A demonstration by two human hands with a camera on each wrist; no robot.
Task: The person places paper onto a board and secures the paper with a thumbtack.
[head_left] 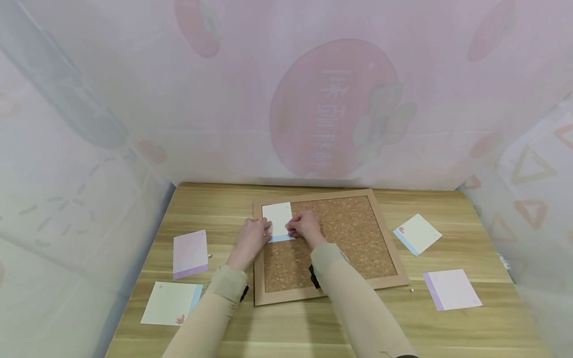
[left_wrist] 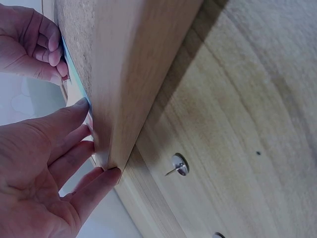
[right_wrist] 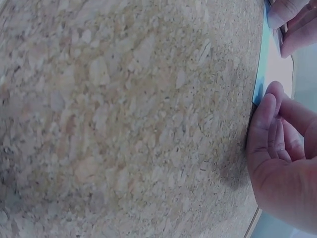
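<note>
A white note card with a blue strip along its lower edge lies at the upper left of a wood-framed cork board. My left hand is at the card's left edge. In the left wrist view its thumb touches the card near the blue strip, while the fairly straight fingers rest along the wooden frame. With fingers curled, my right hand pinches at the card's lower right corner. Its thumb and index fingertips meet in the right wrist view; whether something small is between them is hidden.
A purple-striped note and a blue-striped note lie left of the board. Right of it lie another blue-striped note and a purple-striped one. Silver thumbtacks rest on the wooden table. A printed cloth hangs behind.
</note>
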